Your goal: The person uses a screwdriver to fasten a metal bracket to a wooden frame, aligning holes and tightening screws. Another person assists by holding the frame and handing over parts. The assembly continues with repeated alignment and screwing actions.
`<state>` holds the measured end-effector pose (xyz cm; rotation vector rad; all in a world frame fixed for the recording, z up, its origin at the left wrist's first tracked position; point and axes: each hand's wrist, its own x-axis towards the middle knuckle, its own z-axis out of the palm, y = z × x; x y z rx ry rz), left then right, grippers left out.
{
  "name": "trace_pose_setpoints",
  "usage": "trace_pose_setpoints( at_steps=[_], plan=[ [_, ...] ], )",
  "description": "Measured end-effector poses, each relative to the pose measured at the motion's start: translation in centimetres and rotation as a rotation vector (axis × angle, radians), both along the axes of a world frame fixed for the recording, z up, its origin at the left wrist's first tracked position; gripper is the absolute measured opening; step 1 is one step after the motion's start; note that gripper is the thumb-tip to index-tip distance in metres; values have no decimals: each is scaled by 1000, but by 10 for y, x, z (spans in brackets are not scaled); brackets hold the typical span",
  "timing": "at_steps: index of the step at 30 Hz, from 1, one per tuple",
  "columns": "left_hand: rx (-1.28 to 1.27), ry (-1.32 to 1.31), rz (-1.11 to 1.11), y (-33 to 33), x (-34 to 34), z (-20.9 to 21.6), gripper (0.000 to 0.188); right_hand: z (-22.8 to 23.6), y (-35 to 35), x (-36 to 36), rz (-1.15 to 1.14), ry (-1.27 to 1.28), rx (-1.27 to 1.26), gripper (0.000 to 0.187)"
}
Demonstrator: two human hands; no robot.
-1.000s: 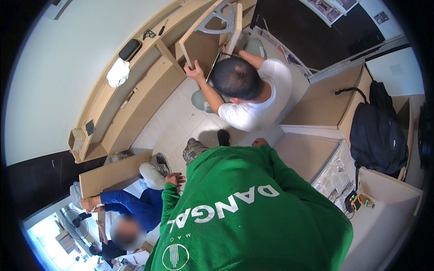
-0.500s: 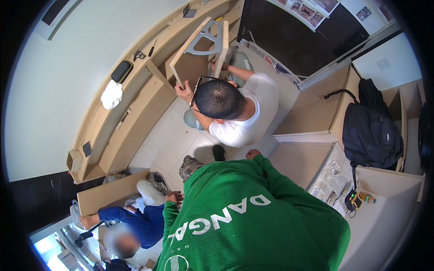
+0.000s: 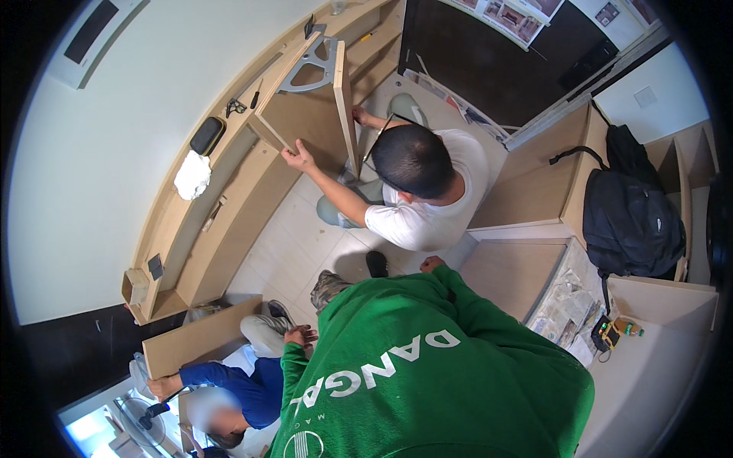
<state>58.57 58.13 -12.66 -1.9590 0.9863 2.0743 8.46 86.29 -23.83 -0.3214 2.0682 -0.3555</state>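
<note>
My left hand (image 3: 301, 336) lies low by my side with its fingers apart, holding nothing, close to the raised leg of a co-worker in blue. My right hand (image 3: 432, 264), with its fingers curled in, rests near the right of my lap; nothing shows in it. Ahead of me a co-worker in a white T-shirt (image 3: 439, 206) grips two wooden panels (image 3: 305, 126) joined by a grey metal bracket (image 3: 313, 69). That person's left hand (image 3: 363, 117) is by the right panel and the other (image 3: 298, 158) on the left panel's lower edge.
A long curved wooden cabinet (image 3: 229, 206) runs along the wall, carrying a black case (image 3: 207, 136), a white cloth (image 3: 192, 175) and a screwdriver (image 3: 256, 94). At right a black backpack (image 3: 634, 221) sits on cabinets. The blue-sleeved co-worker (image 3: 229, 389) holds another board (image 3: 198, 336).
The co-worker in white has moved the joined panels left, toward the curved cabinet, and stretched an arm out along them. The fingers of my left hand have spread a little. My right hand stays put.
</note>
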Motion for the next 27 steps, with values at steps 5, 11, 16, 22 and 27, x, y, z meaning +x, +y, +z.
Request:
trace_pose_setpoints(
  at_steps=[5, 11, 16, 22, 27],
  plan=[
    [-209, 40, -275, 0, 10, -10, 35, 1, -5, -1, 14, 52, -76, 31],
    [-422, 117, -723, -9, 24, -27, 35, 13, -12, 0, -2, 55, -92, 30],
    [-387, 66, -649, -8, 17, -20, 34, 11, -17, 0, 19, 129, -68, 28],
    [-394, 72, -578, -8, 11, -10, 33, 8, -14, -5, -14, 12, -76, 30],
    [-94, 14, -214, -11, 1, -8, 32, 2, -7, -7, 21, 70, -11, 31]
  ],
)
